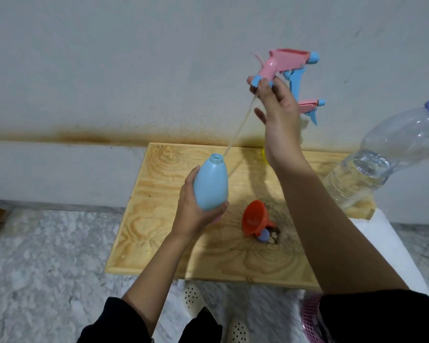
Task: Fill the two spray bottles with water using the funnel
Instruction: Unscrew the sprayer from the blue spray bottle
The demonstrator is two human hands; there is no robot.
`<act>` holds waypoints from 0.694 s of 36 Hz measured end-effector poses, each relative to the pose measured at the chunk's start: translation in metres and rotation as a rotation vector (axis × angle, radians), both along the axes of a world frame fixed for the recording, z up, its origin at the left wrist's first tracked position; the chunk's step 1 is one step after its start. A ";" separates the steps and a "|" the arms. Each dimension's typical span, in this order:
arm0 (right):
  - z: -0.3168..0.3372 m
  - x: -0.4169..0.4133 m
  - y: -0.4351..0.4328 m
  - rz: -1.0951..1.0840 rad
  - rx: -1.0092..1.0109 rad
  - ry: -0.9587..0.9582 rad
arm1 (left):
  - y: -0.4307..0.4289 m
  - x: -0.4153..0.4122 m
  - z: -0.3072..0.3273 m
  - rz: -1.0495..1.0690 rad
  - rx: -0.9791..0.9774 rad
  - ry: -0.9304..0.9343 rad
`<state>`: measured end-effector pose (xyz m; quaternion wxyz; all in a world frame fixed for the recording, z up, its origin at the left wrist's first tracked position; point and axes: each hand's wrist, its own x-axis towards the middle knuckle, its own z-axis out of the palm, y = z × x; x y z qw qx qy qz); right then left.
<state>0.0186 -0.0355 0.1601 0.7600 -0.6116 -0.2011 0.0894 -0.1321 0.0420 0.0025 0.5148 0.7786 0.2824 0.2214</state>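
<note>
Pale plywood desk (159, 243): bare room left of the left fingers (221, 209). Clear plastic water bottle (372, 169) stands right of the right fingers (263, 88). The left fingers wrap the uncapped blue oval plastic spray bottle (211, 186); the right fingers pinch its raised pink-and-blue trigger head (282, 61). Orange plastic funnel (252, 217) lies unused between them: filling seemingly not begun.

Left hand (192, 214) low, fingers (191, 177) curled in a grip — right hand (280, 107) raised high, fingers pinching

A wooden board (178, 256) bears an orange funnel (254, 217), blue cap (263, 236), water bottle (372, 169)
</note>
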 end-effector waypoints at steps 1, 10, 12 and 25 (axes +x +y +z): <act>0.005 0.005 -0.001 -0.019 -0.001 -0.015 | 0.002 -0.001 -0.003 0.010 0.006 0.001; -0.035 0.033 -0.029 -0.057 -0.171 -0.044 | 0.014 -0.004 -0.023 0.023 0.003 0.004; -0.068 0.036 -0.037 -0.044 -0.312 -0.002 | 0.014 -0.002 -0.028 0.027 -0.003 0.003; -0.184 0.045 -0.070 0.066 -0.873 0.106 | 0.007 0.007 -0.053 -0.034 -0.048 0.017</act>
